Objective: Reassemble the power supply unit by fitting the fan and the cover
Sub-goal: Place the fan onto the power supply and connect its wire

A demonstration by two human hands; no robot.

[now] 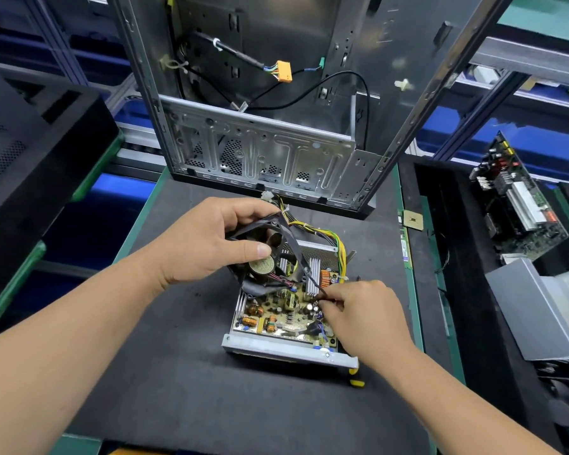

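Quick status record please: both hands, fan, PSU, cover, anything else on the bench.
left hand: grips the fan, tilted above the PSU
right hand: pinches the fan lead low over the board
PSU: open on the mat, board exposed, fan not yet seated
cover: not fitted; which bench item it is, cannot tell
case: empty chassis upright behind the PSU
tool: yellow handle at the PSU's near right corner, mostly hidden
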